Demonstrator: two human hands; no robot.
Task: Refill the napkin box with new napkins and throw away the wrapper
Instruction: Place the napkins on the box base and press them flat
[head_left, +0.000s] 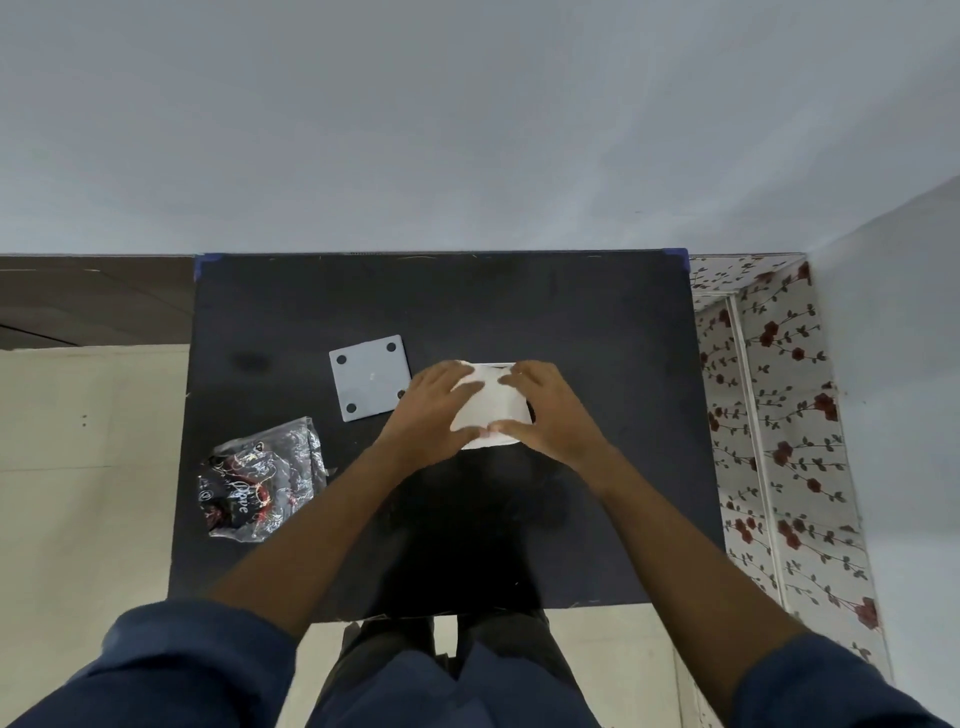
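Both hands on the napkin stack (488, 405), mid-table, slightly right of center. Left hand (436, 410) covers its left side, fingers spread over the top, thumb along the near edge; right hand (545, 410) mirrors it on the right, fingertips on the far top edge, thumb at the near edge. The two thumbs nearly meet at the stack's front. Grip reads as a two-handed press/clasp on the napkins, not loose. Stack is white, soft-looking, top bulging slightly between the hands, with a flatter white edge showing at the bottom front. Can't tell if the napkin box sits under it; a dark sliver shows at the far top edge and right side, too hidden to call. Just left of the left hand, a flat grey square panel (370, 378) lies on the table, with four dark round dots at its corners, its near-right corner tucked under the left hand. Farther left and nearer, the wrapper (262, 480) lies well apart from the hands: crumpled clear plastic, glossy, with white script and red marks. Table (597, 322) is matte black, blue tape on the far corners, pushed against a plain pale wall. Floral red-rose sheet (779, 441) to the right; beige floor (88, 467) to the left. Dark blue sleeves at bottom.
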